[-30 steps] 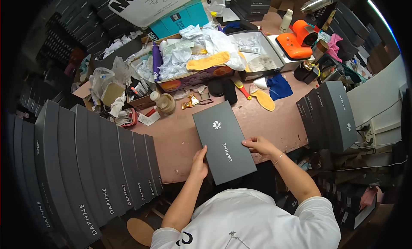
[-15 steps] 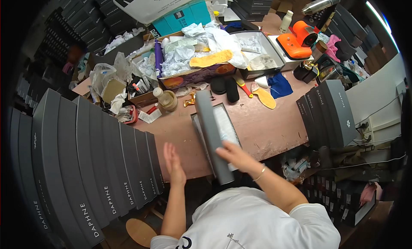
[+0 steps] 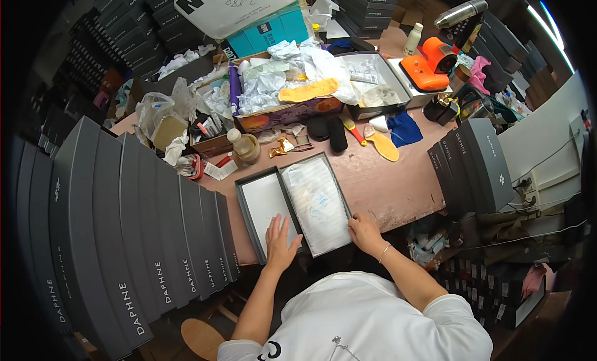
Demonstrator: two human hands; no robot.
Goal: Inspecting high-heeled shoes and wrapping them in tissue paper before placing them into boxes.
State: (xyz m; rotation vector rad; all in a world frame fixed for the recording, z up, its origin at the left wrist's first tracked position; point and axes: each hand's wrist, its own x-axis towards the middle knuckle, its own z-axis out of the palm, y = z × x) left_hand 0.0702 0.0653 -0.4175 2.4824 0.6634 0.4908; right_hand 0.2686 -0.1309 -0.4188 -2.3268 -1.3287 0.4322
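A dark grey shoe box lies open on the brown table. Its lid rests upside down on the left, white inside. The box base sits right beside it, filled with white plastic-wrapped contents. My left hand lies flat on the lid's near end, fingers spread. My right hand rests on the base's near right corner and holds nothing.
Tall stacks of grey boxes stand at the left, more grey boxes at the right. Behind lie a cluttered cardboard tray, a yellow insole, a blue cloth, an orange device and a small bottle.
The closed box was opened: my right hand swung the lid up and over to the left, and it now lies upside down beside the base. Both hands rest on the near ends.
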